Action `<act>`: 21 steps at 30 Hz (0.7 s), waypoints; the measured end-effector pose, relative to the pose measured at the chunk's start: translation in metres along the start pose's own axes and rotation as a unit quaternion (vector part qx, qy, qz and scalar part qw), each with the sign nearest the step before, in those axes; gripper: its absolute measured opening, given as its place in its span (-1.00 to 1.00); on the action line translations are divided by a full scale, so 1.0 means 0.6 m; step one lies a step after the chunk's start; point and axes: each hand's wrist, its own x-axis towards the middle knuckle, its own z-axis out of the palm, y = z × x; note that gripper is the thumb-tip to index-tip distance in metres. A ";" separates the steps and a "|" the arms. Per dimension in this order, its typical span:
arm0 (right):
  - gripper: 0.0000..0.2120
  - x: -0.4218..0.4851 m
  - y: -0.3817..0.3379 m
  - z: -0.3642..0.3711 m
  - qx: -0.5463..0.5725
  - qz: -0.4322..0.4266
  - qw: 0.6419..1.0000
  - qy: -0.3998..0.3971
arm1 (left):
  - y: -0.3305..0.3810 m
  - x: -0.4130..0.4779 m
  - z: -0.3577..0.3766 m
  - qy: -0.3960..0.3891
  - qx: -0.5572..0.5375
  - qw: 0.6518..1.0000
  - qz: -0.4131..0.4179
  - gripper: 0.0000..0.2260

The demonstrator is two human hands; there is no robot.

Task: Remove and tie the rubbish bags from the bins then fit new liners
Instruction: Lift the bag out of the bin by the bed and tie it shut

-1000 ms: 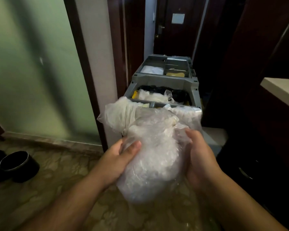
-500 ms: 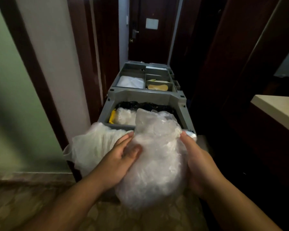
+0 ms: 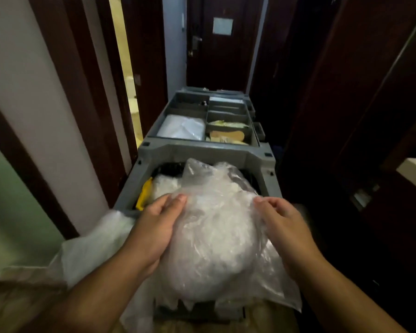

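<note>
A full, clear, crinkled plastic rubbish bag [image 3: 214, 241] is held between both hands at the near end of a grey plastic housekeeping cart [image 3: 202, 152], its top seen against the cart's open bin. The left hand [image 3: 151, 229] is pressed flat to its left side, grip spread; the right hand [image 3: 283, 227] is laid on its right side, grip loosely curved, nothing pinched

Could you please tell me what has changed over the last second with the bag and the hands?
The crumpled clear plastic rubbish bag has been carried forward, from short of the grey plastic housekeeping cart right up to its near compartment. The left hand and right hand still flank it, nothing released. The cart's contents look unchanged.
</note>
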 end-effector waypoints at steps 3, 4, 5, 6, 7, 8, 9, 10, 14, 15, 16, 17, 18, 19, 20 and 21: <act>-0.87 0.062 -0.032 -0.009 -0.034 -0.100 0.994 0.009 | 0.022 0.058 0.016 0.087 -0.084 0.993 0.000 -0.77; -0.83 0.081 -0.039 -0.008 -0.034 -0.116 0.992 -0.043 | 0.026 0.072 0.021 0.107 -0.113 0.988 0.003 -0.74; -0.72 0.095 -0.046 -0.006 -0.034 -0.121 0.986 -0.113 | 0.028 0.084 0.025 0.114 -0.135 0.984 0.005 -0.71; -0.57 0.110 -0.050 -0.001 -0.036 -0.113 0.976 -0.181 | 0.029 0.093 0.032 0.105 -0.151 0.983 0.006 -0.69; -0.42 0.123 -0.053 0.007 -0.034 -0.100 0.968 -0.228 | 0.029 0.099 0.039 0.082 -0.159 0.984 0.004 -0.68; -0.32 0.137 -0.055 0.015 -0.029 -0.093 0.964 -0.249 | 0.030 0.103 0.048 0.050 -0.161 0.986 -0.002 -0.67; -0.29 0.151 -0.056 0.023 -0.028 -0.097 0.964 -0.247 | 0.030 0.109 0.056 0.021 -0.158 0.987 -0.008 -0.65; -0.31 0.167 -0.057 0.030 -0.034 -0.110 0.968 -0.223 | 0.028 0.118 0.062 0.000 -0.152 0.988 -0.011 -0.63; -0.58 0.244 -0.061 0.042 -0.088 -0.158 0.977 -0.113 | 0.017 0.189 0.063 0.018 -0.034 0.999 -0.018 -0.49; -0.65 0.266 -0.062 0.041 -0.093 -0.160 0.978 -0.097 | 0.016 0.212 0.061 0.025 0.017 0.999 -0.014 -0.43; -0.69 0.288 -0.062 0.038 -0.102 -0.164 0.978 -0.076 | 0.017 0.236 0.059 0.034 0.062 0.998 0.004 -0.39; -0.72 0.311 -0.062 0.035 -0.113 -0.174 0.977 -0.049 | 0.018 0.259 0.058 0.047 0.098 0.994 0.034 -0.35; -0.73 0.331 -0.061 0.031 -0.125 -0.181 0.975 -0.024 | 0.020 0.283 0.056 0.057 0.130 0.988 0.068 -0.31; -0.72 0.349 -0.060 0.028 -0.134 -0.183 0.974 -0.004 | 0.023 0.308 0.055 0.057 0.160 0.980 0.104 -0.26; -0.70 0.365 -0.057 0.027 -0.141 -0.179 0.974 0.009 | 0.027 0.331 0.055 0.045 0.190 0.971 0.138 -0.24; -0.67 0.380 -0.051 0.028 -0.151 -0.171 0.973 0.017 | 0.028 0.355 0.056 0.021 0.223 0.959 0.171 -0.25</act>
